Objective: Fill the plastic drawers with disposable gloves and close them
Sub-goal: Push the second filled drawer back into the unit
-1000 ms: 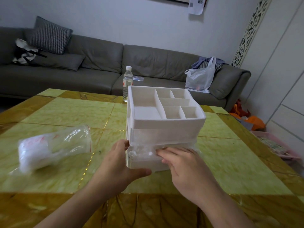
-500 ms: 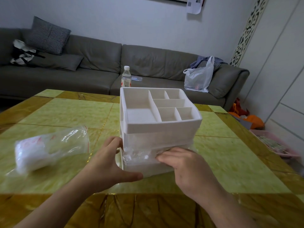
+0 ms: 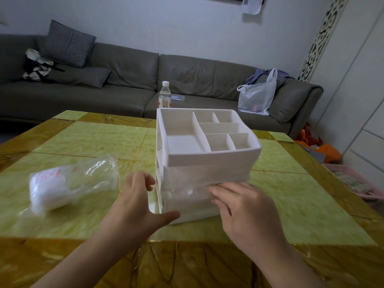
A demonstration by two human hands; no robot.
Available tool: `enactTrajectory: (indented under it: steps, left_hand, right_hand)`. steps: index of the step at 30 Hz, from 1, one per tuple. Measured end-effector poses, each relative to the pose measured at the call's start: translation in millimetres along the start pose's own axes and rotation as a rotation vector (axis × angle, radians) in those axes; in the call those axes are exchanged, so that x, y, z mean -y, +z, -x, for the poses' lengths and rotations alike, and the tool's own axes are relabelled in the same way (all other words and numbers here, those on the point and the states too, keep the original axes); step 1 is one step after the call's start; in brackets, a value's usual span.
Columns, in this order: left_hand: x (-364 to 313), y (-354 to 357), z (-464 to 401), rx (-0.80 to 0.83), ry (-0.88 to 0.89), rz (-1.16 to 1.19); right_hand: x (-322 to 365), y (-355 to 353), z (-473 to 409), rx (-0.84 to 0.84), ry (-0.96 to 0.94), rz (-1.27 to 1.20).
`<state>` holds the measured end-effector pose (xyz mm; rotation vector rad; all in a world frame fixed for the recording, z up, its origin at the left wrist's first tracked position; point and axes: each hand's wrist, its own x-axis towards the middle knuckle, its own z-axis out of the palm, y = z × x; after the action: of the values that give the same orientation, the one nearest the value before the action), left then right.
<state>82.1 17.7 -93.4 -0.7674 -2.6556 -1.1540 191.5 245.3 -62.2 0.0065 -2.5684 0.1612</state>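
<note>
A white plastic drawer organiser (image 3: 212, 157) with a divided open tray on top stands in the middle of the table. Its clear lower drawer (image 3: 189, 201) faces me, with crumpled clear plastic showing at its front. My left hand (image 3: 138, 201) braces the organiser's left front corner, thumb under the drawer edge, fingers spread. Flat against the drawer front lies my right hand (image 3: 244, 210), fingers stretched out. A clear bag of disposable gloves (image 3: 70, 183) lies on its side to the left, apart from both hands.
The table (image 3: 291, 206) has a glossy yellow-green top with a brown border. A water bottle (image 3: 164, 97) stands behind the organiser. Beyond are a grey sofa (image 3: 124, 80) with cushions and a white plastic bag (image 3: 257, 94). A pink basket (image 3: 357, 183) sits on the floor at right.
The lower drawer has slid further into the organiser under my right hand. My left hand has moved from the front to the left corner, fingers opening. The view has shifted slightly.
</note>
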Motion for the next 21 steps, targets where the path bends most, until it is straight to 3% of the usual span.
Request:
enactTrajectory:
  steps: [3, 6, 12, 21]
  left_hand:
    - [-20.9, -4.9, 22.8, -0.177, 0.268, -0.166]
    - [-31.4, 7.4, 34.5, -0.24, 0.454, -0.282]
    - [-31.4, 18.9, 31.5, -0.107, 0.456, -0.457]
    - [-38.6, 26.1, 24.6, -0.085, 0.499, -0.619]
  right_hand:
    - [9.8, -1.0, 1.6, -0.064, -0.006, 0.002]
    - [24.3, 7.7, 2.6, 0.024, -0.091, -0.064]
    - [26.6, 14.9, -3.4, 0.219, -0.109, -0.082]
    - [22.0, 7.2, -10.8, 0.303, -0.037, -0.206]
